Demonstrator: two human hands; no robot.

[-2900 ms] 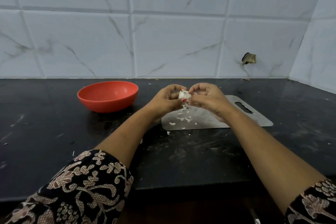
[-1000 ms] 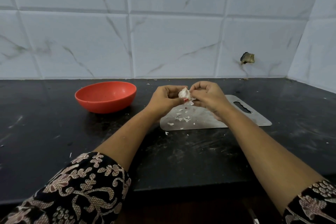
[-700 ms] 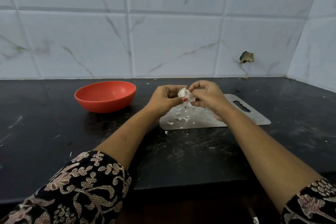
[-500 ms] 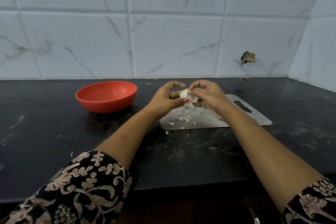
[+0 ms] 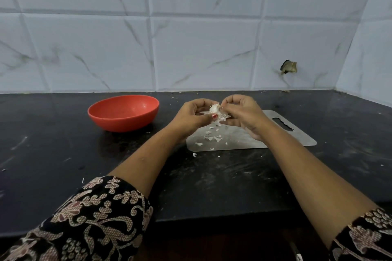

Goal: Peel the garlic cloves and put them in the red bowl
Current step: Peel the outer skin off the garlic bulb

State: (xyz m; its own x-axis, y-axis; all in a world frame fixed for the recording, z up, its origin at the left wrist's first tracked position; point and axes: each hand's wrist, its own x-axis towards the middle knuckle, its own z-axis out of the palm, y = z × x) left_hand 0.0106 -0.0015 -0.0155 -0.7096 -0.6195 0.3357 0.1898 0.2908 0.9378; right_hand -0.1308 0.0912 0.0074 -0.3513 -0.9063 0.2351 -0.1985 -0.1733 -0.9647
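white garlic point(image 5: 213, 109) pinched by left hand point(image 5: 192, 115), right hand point(image 5: 244, 115) pinching its skin, over board point(image 5: 297, 137) near back edge of counter point(image 5: 63, 154); tug small strips.

Home kitchen, black stone counter point(image 5: 212, 176), marble-look wall tiles point(image 5: 201, 48), steel chopping board point(image 5: 244, 137)

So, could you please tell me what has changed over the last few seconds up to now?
Little has moved. The left hand and right hand keep pinching the white piece of garlic above the grey metal cutting board, and it has turned slightly between their fingers, papery skin now sticking out. The round red plastic bowl and the white peel flakes on the board stayed where they were.
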